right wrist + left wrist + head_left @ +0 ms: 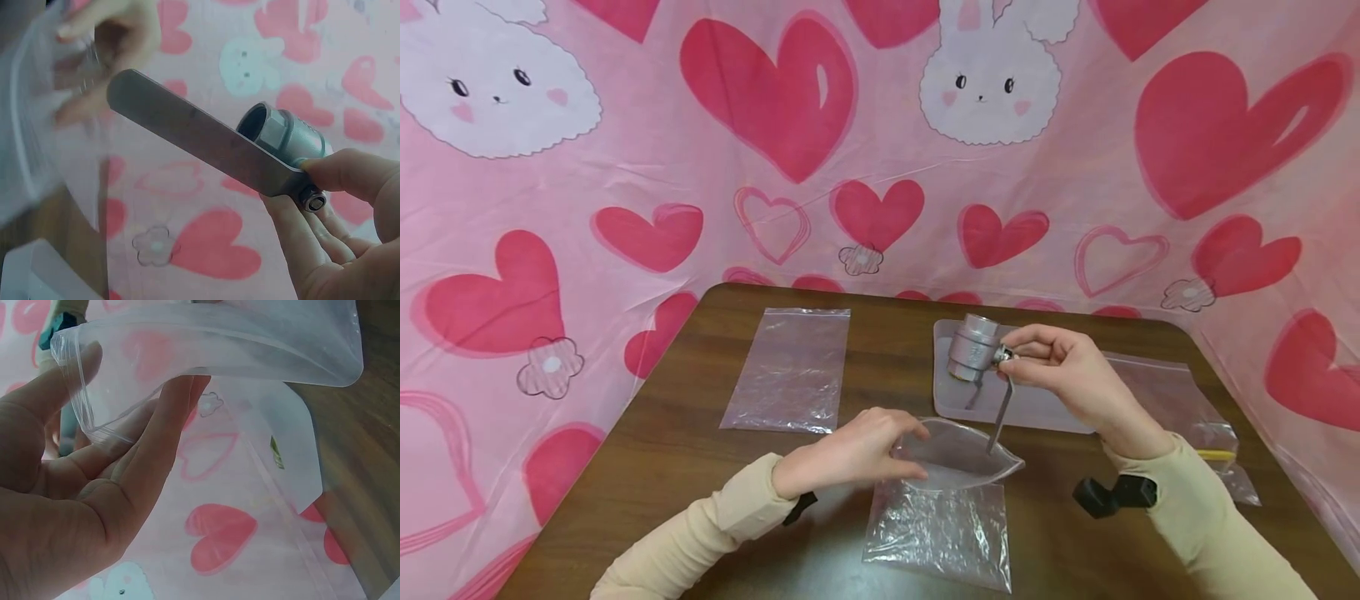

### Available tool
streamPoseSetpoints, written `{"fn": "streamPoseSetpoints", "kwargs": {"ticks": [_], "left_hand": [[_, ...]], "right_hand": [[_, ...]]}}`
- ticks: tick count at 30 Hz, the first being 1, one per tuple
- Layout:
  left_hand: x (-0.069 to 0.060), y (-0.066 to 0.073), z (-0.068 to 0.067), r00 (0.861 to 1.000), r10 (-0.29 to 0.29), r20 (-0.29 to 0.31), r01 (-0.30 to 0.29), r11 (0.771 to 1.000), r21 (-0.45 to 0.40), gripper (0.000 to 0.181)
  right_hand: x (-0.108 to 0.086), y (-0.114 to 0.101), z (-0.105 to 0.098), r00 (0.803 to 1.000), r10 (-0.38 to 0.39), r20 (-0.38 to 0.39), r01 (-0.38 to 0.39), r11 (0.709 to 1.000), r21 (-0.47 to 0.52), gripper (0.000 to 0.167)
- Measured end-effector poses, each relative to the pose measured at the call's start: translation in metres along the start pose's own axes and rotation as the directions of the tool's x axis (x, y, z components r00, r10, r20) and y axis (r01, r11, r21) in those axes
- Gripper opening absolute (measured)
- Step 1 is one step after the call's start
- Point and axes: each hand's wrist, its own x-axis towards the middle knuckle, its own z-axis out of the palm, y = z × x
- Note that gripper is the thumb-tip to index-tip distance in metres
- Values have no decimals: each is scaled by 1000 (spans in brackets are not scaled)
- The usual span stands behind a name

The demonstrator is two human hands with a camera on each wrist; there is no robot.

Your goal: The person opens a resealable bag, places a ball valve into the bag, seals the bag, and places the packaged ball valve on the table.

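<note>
In the head view my right hand (1063, 371) pinches a metal ball valve (973, 350) by the stem of its lever. The flat lever (200, 137) slants down, and its tip overlaps the mouth of a clear zip bag (955, 475). My left hand (857, 450) holds that mouth spread wide, thumb apart from the fingers. Seen from the left wrist, the thumb shows through the plastic, and other fingers bend at the rim. The right wrist view shows thumb and fingers beside the lever's nut (314, 201).
Behind the hands is a shallow translucent tray (947, 402) on the brown table (700, 467). A flat zip bag (790, 367) lies at the left. More clear plastic (1165, 383) lies at the right, near a yellow strip (1216, 455). A heart-patterned cloth (880, 150) surrounds the table.
</note>
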Motion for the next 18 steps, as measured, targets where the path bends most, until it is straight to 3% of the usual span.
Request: {"fn": "streamPoseSetpoints", "kwargs": {"ticks": [9, 18], "left_hand": [[2, 0, -8, 1000, -17, 5, 17, 1000, -11, 40], [3, -1, -16, 999, -26, 18, 27, 998, -64, 38]], "right_hand": [[-10, -1, 22, 1000, -13, -3, 12, 989, -150, 22], [-17, 7, 34, 989, -143, 39, 148, 939, -312, 22]]}}
